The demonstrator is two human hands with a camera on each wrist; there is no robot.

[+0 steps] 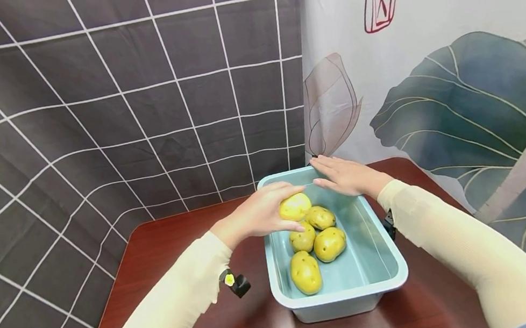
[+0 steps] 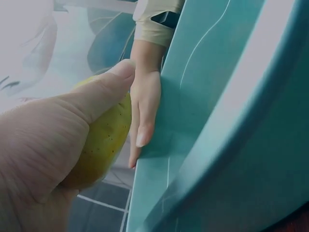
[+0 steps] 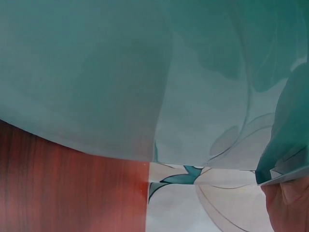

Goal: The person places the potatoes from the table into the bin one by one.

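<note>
My left hand [image 1: 268, 210] grips a yellow potato [image 1: 295, 207] over the left side of a light blue plastic bin [image 1: 379, 237]. In the left wrist view the thumb lies across this potato [image 2: 108, 137]. Several more potatoes rest on the bin's floor, among them one at the near left [image 1: 306, 272] and one beside the middle [image 1: 330, 244]. My right hand [image 1: 346, 174] rests on the bin's far right rim with its fingers straight, and the left wrist view shows this hand [image 2: 146, 99] along the edge.
The bin stands on a reddish-brown wooden table [image 1: 194, 247]. Behind it hangs a dark curtain with a white grid [image 1: 140, 113], and at the right a pale curtain with painted leaves [image 1: 471, 108]. A small black device [image 1: 237, 283] is strapped at the left wrist.
</note>
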